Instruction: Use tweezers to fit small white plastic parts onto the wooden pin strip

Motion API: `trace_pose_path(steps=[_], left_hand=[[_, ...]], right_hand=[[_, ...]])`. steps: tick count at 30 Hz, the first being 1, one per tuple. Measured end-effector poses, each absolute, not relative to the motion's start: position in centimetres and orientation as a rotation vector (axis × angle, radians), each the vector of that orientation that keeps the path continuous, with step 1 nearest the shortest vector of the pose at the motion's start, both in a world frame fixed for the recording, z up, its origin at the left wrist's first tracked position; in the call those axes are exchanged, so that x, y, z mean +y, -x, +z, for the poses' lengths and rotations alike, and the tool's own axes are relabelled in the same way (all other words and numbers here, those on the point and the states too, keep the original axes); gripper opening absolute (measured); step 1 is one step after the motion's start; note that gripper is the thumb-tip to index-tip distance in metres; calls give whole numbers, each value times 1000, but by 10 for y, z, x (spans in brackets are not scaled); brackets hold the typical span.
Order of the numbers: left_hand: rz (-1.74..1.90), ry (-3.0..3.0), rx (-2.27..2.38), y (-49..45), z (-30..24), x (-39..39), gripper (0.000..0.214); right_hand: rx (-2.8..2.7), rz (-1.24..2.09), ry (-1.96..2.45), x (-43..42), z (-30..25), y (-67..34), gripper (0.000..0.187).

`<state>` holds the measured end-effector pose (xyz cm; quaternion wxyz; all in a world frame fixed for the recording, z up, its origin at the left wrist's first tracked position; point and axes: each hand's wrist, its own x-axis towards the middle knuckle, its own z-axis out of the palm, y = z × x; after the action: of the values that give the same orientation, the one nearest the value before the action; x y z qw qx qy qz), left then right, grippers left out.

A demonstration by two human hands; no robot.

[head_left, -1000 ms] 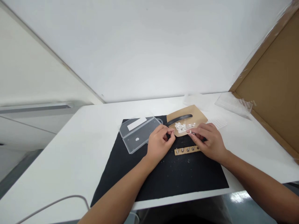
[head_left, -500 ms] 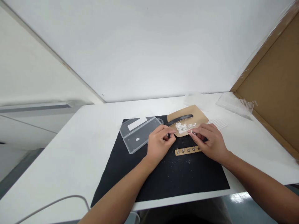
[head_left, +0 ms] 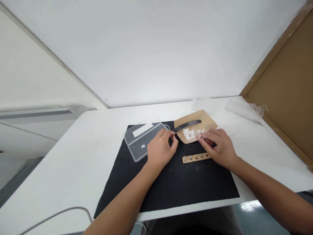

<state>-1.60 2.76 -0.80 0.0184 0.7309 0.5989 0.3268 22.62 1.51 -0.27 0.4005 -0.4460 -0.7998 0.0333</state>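
In the head view, the right hand pinches a small white piece between thumb and forefinger, with a dark, metallic-looking part beside it, above the near edge of a tan sheet. The left hand is curled narrow, thumb and forefinger tips close together beside the left end of a curved dark file; I cannot tell whether they grip anything. The main relation is between the white piece and the tan strip of metallic studs: the strip lies nearer the person and slightly left of the piece, its long axis running left to right with the right end a little farther off. The right hand is nearer, its thumb side just beyond that end. The file's long axis slopes up to the right across the sheet, behind a heap of white bits. An open clear case borders the left hand, and a white gridded sheet lies beyond the right. Between the strip and the counter edge, the black mat gives generous room, scattered with pale specks.
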Motion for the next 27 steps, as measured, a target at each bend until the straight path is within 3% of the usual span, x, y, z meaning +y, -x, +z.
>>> trace_pose_path(steps=[5, 10, 27], left_hand=[[485, -2339, 2008, 23, -5, 29, 16], [258, -2372, 2015, 24, -4, 30, 24], [275, -2493, 1957, 27, -21, 36, 24]], right_hand=[[-2028, 97, 1139, 14, -3, -226, 15], [-2036, 101, 1129, 14, -3, -226, 15], [-2054, 110, 1129, 13, -1, -225, 13]])
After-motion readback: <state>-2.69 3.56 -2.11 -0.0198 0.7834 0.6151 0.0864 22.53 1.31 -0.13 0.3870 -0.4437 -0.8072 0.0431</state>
